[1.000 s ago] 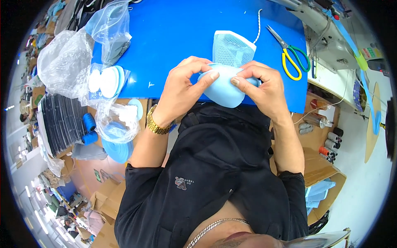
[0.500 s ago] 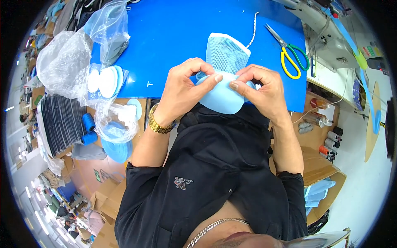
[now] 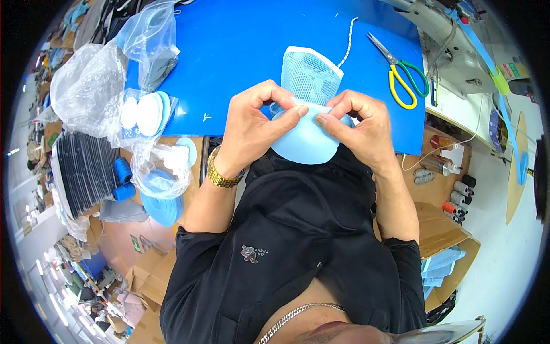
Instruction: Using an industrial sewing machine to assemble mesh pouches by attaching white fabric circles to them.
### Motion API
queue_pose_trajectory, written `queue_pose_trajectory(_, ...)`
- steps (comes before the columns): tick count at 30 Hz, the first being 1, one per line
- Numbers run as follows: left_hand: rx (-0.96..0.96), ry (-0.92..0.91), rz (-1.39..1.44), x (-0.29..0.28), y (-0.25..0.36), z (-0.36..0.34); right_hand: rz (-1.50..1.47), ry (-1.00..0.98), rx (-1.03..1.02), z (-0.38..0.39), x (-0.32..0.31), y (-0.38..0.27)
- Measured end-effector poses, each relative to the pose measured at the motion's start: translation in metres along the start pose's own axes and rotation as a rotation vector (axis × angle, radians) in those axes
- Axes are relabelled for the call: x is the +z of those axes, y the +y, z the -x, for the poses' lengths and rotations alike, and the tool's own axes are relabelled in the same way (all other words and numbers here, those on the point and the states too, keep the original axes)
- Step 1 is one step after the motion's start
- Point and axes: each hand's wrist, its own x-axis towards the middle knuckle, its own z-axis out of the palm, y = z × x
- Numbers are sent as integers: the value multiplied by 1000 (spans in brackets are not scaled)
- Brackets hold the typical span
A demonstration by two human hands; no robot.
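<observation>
My left hand (image 3: pixel 266 117) pinches the upper edge of a smooth light-blue rounded piece (image 3: pixel 304 142) between thumb and fingers. My right hand (image 3: pixel 351 119) grips the same edge a short way to the right, thumb on the front face. The piece hangs at the table's front edge, over my lap. Just beyond it lies a pale-blue mesh pouch (image 3: pixel 309 70) with a white band and a speckled cord (image 3: pixel 350 38); whether it joins the piece is hidden. Scissors (image 3: pixel 401 78) with yellow and green handles lie to the right.
Plastic bags (image 3: pixel 86 89) and pale discs (image 3: pixel 150 113) occupy the left of the blue table (image 3: pixel 240 40). Blue thread spools (image 3: pixel 122 172) and a blue roll (image 3: pixel 161 207) sit left below. A sewing machine (image 3: pixel 458 57) stands right, with more spools (image 3: pixel 458 198) and an open carton (image 3: pixel 447 252) below.
Both hands and the light-blue piece have moved slightly toward me and a little left. The mesh pouch and its cord have shifted the same way.
</observation>
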Motion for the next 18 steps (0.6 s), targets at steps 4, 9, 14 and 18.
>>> queue_pose_trajectory(4, 7, 20, 21, 2, -1, 1, -64, 15, -10, 0, 2, -4)
queue_pose_trajectory(9, 3, 8, 47, 2, 2, 1, -133, -72, 149, -3, -4, -15)
queue_pose_trajectory(14, 32, -32, 47, -1, 3, 1, -44, -341, 250, -18, -17, -26)
queue_pose_trajectory(18, -48, -89, 100, -4, 14, -5, 89, -378, 135, -21, -18, -25)
